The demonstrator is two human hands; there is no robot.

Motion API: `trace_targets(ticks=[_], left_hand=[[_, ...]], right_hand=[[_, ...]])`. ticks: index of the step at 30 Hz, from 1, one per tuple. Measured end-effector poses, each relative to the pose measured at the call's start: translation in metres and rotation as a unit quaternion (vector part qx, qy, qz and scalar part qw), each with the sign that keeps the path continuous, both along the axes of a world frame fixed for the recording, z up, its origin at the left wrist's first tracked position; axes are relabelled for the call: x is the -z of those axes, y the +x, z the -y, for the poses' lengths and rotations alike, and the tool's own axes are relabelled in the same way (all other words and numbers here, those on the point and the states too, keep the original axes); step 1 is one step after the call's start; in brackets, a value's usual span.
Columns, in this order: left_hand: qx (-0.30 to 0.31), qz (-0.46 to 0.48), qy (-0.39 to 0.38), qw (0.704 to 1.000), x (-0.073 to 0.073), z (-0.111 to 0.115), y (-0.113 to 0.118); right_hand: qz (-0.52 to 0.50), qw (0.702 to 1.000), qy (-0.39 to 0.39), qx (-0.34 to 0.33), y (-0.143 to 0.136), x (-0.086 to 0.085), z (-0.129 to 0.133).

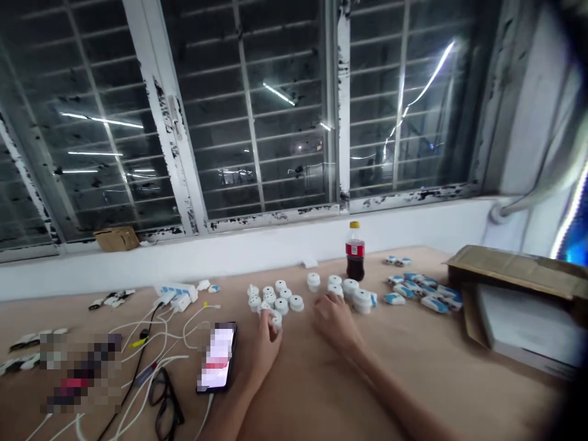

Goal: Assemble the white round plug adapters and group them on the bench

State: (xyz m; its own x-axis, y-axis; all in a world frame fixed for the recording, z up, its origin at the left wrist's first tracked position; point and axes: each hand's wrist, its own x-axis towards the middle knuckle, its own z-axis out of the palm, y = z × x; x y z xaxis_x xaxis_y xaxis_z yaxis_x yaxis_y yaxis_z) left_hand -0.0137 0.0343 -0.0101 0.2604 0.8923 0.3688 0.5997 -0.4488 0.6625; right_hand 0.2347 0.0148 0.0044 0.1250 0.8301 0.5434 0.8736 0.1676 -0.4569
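Observation:
My left hand (270, 337) is closed around a white round piece (275, 318) at the near edge of a group of similar white round pieces (282, 304). To the right, my right hand (331, 315) rests with curled fingers beside a second group of white round pieces (350, 286); its fingertips are hidden, so what they hold, if anything, cannot be made out. Some of the pieces in the right group look stacked. A lit phone (218, 357) lies left of my left forearm.
A dark drink bottle (355, 260) stands behind the right group. Blue-and-white packets (418, 288) and an open cardboard box (519, 263) lie right. Tangled cables, glasses (165, 401) and a power strip (177, 294) are left. Barred windows rise behind the table (303, 392).

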Motion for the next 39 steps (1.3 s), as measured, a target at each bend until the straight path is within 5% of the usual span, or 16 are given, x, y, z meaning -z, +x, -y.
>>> trace_targets(ticks=[5, 12, 21, 25, 32, 36, 39], left_hand=[[0.102, -0.084, 0.028, 0.991, -0.007, 0.01, -0.001], [0.066, -0.08, 0.028, 0.994, -0.007, 0.007, -0.002], [0.064, -0.108, 0.024, 0.992, -0.02, 0.016, -0.005], [0.076, -0.091, 0.036, 0.992, -0.019, 0.021, -0.004], [0.113, -0.04, 0.039, 0.992, 0.004, 0.013, 0.003], [0.105, -0.028, 0.012, 0.994, 0.007, 0.014, 0.002], [0.11, -0.037, 0.007, 0.993, -0.002, 0.021, 0.002]], right_hand=[[0.018, 0.991, 0.042, 0.126, 0.012, -0.001, 0.001], [0.057, 0.958, 0.073, 0.272, 0.032, -0.009, 0.007], [0.029, 0.954, 0.0, 0.298, 0.049, -0.018, 0.011], [0.022, 0.965, -0.021, 0.261, 0.046, -0.023, 0.012], [0.052, 0.985, -0.028, 0.162, 0.024, -0.025, 0.015], [0.011, 1.0, -0.007, -0.027, -0.014, -0.019, 0.02], [-0.026, 0.973, -0.011, -0.231, -0.044, -0.016, 0.026]])
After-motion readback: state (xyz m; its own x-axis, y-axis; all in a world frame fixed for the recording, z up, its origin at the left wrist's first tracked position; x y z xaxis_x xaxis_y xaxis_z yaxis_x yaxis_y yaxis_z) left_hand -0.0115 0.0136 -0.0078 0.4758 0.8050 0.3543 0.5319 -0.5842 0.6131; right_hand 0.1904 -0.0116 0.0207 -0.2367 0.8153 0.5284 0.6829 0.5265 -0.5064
